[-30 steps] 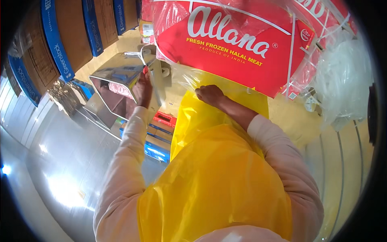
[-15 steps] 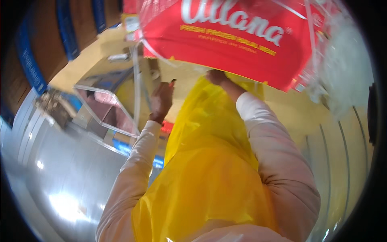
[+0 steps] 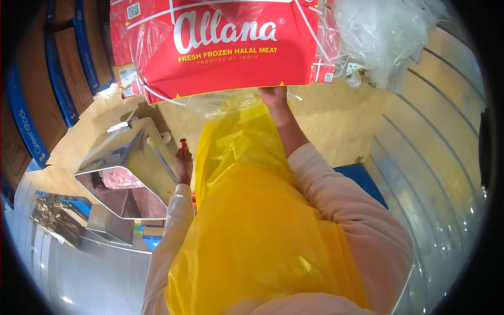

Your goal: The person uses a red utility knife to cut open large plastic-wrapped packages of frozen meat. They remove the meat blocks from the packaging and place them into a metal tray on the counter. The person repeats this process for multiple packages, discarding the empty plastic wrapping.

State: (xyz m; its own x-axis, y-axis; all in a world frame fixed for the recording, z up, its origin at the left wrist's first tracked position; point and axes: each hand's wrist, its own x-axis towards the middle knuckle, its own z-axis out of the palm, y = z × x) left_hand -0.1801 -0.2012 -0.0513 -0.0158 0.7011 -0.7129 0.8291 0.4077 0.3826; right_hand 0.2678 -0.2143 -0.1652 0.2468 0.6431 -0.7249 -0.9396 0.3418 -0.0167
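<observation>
A large red carton (image 3: 231, 73) with white straps and clear wrap fills the top of the view. My right hand (image 3: 274, 96) is at its lower front edge, with the fingers curled against the edge and their tips hidden under it. Loose clear plastic film (image 3: 236, 104) hangs below the carton, left of that hand. Lower and to the left, my left hand (image 3: 184, 161) is closed around a small red-ended tool (image 3: 183, 143); most of the tool is hidden in the fist. A yellow apron (image 3: 247, 210) covers my front between both arms.
Left of my left hand stands a steel tub (image 3: 157, 157) with pink frozen meat (image 3: 119, 178) inside. Brown cartons with blue bands (image 3: 63, 79) are stacked at far left. Crumpled clear plastic (image 3: 386, 37) lies at upper right; a blue pallet (image 3: 362, 181) shows beyond my right arm.
The view has turned, so the carton sits further left and the tub shows more fully. My left hand appears lower and further left, still closed. My right hand stays at the carton's lower edge.
</observation>
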